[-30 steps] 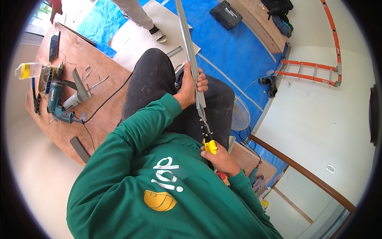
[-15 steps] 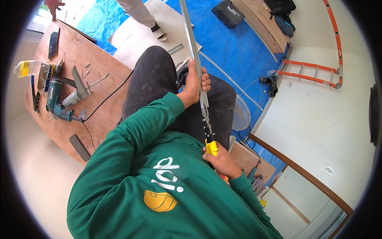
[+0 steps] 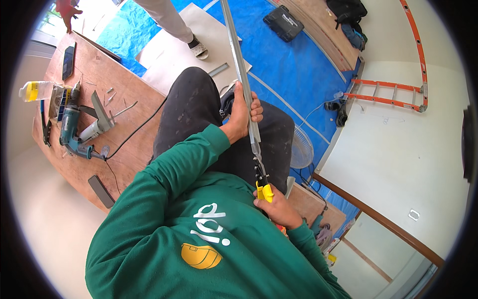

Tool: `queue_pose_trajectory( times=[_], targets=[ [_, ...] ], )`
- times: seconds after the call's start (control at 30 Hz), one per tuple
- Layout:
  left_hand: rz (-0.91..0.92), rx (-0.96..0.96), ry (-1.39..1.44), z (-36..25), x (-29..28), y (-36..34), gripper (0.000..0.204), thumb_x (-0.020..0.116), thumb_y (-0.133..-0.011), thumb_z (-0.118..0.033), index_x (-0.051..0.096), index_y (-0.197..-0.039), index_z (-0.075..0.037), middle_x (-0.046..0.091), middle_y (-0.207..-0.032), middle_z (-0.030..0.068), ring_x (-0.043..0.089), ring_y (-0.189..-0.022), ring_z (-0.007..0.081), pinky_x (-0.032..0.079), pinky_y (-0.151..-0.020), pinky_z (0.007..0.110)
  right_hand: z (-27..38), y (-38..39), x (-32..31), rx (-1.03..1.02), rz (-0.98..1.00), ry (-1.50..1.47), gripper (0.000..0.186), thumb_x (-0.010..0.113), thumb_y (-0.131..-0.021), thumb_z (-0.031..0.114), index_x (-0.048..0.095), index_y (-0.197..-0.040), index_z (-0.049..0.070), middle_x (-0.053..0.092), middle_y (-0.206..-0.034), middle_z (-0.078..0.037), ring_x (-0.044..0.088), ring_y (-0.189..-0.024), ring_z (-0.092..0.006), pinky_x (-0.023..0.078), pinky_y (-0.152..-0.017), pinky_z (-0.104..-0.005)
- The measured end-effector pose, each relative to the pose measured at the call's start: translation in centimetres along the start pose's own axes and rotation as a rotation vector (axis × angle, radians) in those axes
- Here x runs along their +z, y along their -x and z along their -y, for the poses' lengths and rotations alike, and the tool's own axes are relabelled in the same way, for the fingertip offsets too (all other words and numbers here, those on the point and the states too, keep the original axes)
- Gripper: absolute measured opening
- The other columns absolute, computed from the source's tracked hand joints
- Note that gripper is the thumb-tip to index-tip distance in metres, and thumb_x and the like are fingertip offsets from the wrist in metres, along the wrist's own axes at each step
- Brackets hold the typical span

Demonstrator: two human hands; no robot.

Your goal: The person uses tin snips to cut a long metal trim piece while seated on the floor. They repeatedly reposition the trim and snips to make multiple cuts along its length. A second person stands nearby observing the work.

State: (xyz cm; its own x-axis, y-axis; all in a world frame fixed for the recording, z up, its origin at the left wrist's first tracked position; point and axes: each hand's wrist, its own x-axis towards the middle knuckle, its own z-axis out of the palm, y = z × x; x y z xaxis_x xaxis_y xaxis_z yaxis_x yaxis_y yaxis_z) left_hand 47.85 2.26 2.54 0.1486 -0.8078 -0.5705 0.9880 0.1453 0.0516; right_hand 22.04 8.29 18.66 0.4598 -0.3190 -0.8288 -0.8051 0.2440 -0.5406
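L hand point(image 3: 242, 112) gripped metal strip point(image 3: 232, 45); R hand point(image 3: 280, 207) clamped snips point(image 3: 264, 192) at its end btwn hands; steady L hold prob. helped.

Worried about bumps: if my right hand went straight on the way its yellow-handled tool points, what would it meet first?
The metal strip, probably: its near end appears to be at the tip of the yellow-handled tool in the right hand, though one view leaves depth unclear.

Green long-sleeved sweatshirt point(image 3: 172, 214), matching cuffs point(image 3: 217, 135); white lettering point(image 3: 209, 224), orange helmet print point(image 3: 200, 256); dark, pale-specked trousers point(image 3: 188, 104).
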Motion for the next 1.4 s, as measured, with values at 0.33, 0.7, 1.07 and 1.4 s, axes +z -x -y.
queue_pose_trajectory(
  times=[0.33, 0.7, 1.07, 1.4],
  targets=[
    [-0.010, -0.001, -0.021, 0.0, -0.1, 0.0, 0.071, 0.044, -0.103, -0.087, 0.047, -0.102, -0.016, 0.036, -0.075, -0.0036, 0.034, -0.056, 0.0072, 0.031, -0.047, 0.024, -1.0, -0.6, 0.8, -0.081, -0.092, 0.105, 0.040, 0.073, -0.099, 0.023, 0.059, -0.128, -0.002, 0.074, -0.107, -0.013, 0.073, -0.102, -0.0298, 0.056, -0.096, -0.0405],
    [-0.012, 0.013, -0.051, 0.1, -0.1, 0.0, 0.074, 0.043, -0.101, -0.090, 0.045, -0.102, -0.017, 0.037, -0.074, -0.0040, 0.036, -0.057, 0.0073, 0.032, -0.049, 0.024, 0.7, 0.1, 0.5, -0.028, -0.052, 0.122, 0.047, 0.074, -0.098, 0.023, 0.057, -0.132, -0.004, 0.073, -0.117, -0.016, 0.072, -0.109, -0.0294, 0.056, -0.099, -0.0414],
    [-0.055, 0.040, -0.132, 0.0, -0.3, 0.1, 0.077, 0.043, -0.099, -0.092, 0.045, -0.105, -0.015, 0.038, -0.075, -0.0042, 0.038, -0.059, 0.0069, 0.035, -0.051, 0.024, -0.2, -0.1, 1.2, -0.075, -0.096, 0.090, 0.040, 0.073, -0.099, 0.020, 0.058, -0.128, -0.003, 0.072, -0.106, -0.011, 0.071, -0.099, -0.0241, 0.056, -0.093, -0.0390],
    [-0.037, 0.038, -0.100, -0.2, -0.3, 0.0, 0.075, 0.041, -0.101, -0.091, 0.044, -0.104, -0.015, 0.037, -0.074, -0.0041, 0.036, -0.059, 0.0073, 0.033, -0.051, 0.025, -1.4, -1.0, 1.5, -0.109, -0.131, 0.062, 0.029, 0.071, -0.099, 0.018, 0.062, -0.120, 0.000, 0.071, -0.101, -0.010, 0.069, -0.094, -0.0224, 0.055, -0.090, -0.0374]
  ],
)
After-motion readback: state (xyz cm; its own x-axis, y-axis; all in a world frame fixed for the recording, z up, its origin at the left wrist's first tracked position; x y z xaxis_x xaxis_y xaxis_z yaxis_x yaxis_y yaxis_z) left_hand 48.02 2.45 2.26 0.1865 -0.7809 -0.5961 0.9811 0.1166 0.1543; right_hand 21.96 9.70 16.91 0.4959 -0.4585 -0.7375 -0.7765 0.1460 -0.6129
